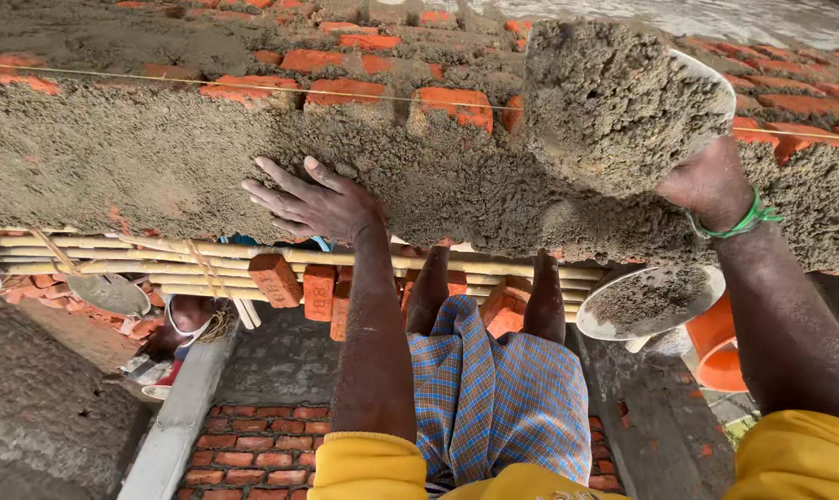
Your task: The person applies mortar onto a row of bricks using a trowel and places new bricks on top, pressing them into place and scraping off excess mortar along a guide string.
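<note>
My left hand (313, 202) lies flat with fingers spread against the wet grey mortar (160, 167) on top of a red brick wall (345, 91). My right hand (711, 185), a green band at its wrist, holds up a trowel (623, 102) heaped with mortar, tilted over the wall's right part. My bare feet stand on the bamboo scaffold (114, 250) just below the wall.
A taut string (206, 81) runs along the brick course. A round pan with mortar (649, 301) rests on the scaffold at right, beside an orange bucket (720, 347). Loose bricks (299, 287) lie on the bamboo poles. Far below are more brickwork and another person at left.
</note>
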